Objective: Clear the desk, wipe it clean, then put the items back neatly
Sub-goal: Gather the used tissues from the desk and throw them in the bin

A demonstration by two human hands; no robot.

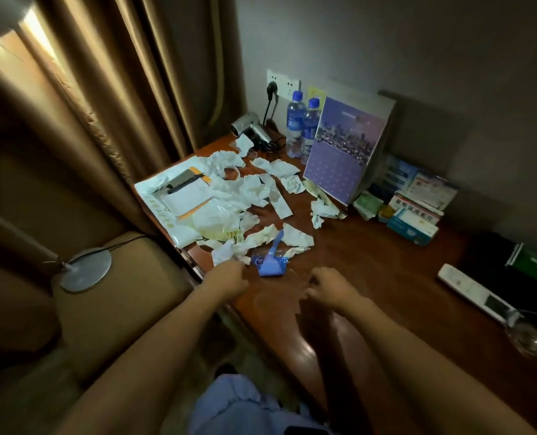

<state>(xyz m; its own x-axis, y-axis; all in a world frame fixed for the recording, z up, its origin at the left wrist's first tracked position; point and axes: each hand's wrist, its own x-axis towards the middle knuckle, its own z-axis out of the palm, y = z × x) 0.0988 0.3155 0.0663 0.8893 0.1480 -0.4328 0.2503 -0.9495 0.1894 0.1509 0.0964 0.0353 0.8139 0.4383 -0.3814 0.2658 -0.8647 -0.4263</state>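
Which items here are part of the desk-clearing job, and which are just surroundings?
Job:
crumpled tissues
blue wrapper
notepad
hair dryer
water bottles
purple calendar card
medicine boxes
remote
desk
left hand
right hand

Surroundings:
curtain
lamp base
wall socket

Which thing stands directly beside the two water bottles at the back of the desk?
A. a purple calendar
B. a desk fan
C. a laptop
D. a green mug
A: the purple calendar stands upright just right of the two water bottles, near the wall at the back of the desk.
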